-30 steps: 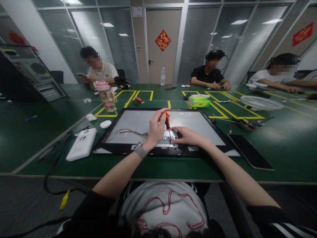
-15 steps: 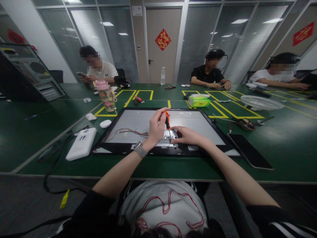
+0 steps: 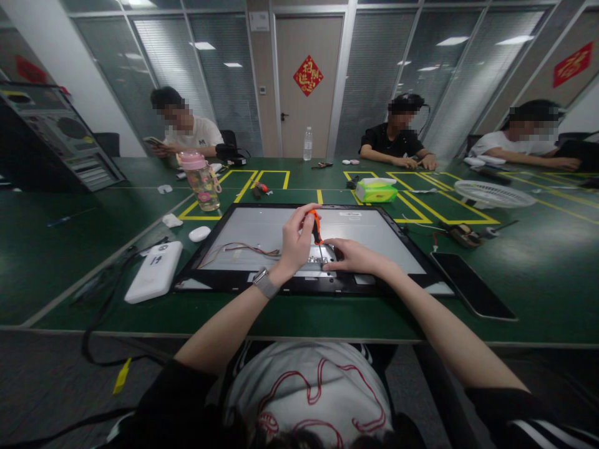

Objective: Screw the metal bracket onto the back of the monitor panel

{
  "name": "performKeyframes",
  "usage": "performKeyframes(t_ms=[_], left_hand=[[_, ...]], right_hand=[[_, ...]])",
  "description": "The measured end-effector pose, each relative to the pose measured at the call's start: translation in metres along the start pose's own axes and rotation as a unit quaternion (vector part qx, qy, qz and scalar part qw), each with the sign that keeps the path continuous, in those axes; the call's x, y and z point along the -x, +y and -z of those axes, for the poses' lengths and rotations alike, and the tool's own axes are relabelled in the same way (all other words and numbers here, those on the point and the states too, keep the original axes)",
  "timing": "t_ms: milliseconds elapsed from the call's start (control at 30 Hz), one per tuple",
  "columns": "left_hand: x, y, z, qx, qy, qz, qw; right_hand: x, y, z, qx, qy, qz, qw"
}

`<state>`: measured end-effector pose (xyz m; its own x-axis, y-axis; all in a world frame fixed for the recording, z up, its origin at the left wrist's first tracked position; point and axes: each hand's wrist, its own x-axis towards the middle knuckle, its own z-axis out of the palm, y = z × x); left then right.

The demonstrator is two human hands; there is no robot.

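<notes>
My left hand (image 3: 296, 240) is closed around the orange-and-black handle of a screwdriver (image 3: 317, 228). The screwdriver stands nearly upright, its thin shaft pointing down at a small metal plate or board (image 3: 316, 257) on a flat display panel (image 3: 253, 221). Beside the shaft, my right hand (image 3: 353, 255) rests on the panel, thumb and forefinger apart on either side of the tip. The tip's exact contact is too small to make out. A bundle of thin wires (image 3: 253, 248) runs left from the plate. The panel lies flat, grey with a black frame.
Left of the panel are a white power bank (image 3: 154, 272), a white oval case (image 3: 199, 234) and a pink-lidded bottle (image 3: 202, 181). A phone (image 3: 472, 284) lies to the right. Behind stand a green tissue pack (image 3: 375, 190) and a white fan grille (image 3: 494, 193). Several people sit across the table (image 3: 299, 318).
</notes>
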<state>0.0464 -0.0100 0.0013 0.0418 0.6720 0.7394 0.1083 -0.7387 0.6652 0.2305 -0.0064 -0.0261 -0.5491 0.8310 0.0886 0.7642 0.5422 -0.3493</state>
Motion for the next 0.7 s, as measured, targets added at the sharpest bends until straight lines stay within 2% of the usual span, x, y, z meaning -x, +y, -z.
performKeyframes(t_ms=[700], left_hand=[[-0.0001, 0.0007, 0.0002, -0.007, -0.005, 0.003, 1.0]], right_hand=[[-0.0011, 0.0015, -0.0014, -0.007, 0.006, 0.003, 1.0]])
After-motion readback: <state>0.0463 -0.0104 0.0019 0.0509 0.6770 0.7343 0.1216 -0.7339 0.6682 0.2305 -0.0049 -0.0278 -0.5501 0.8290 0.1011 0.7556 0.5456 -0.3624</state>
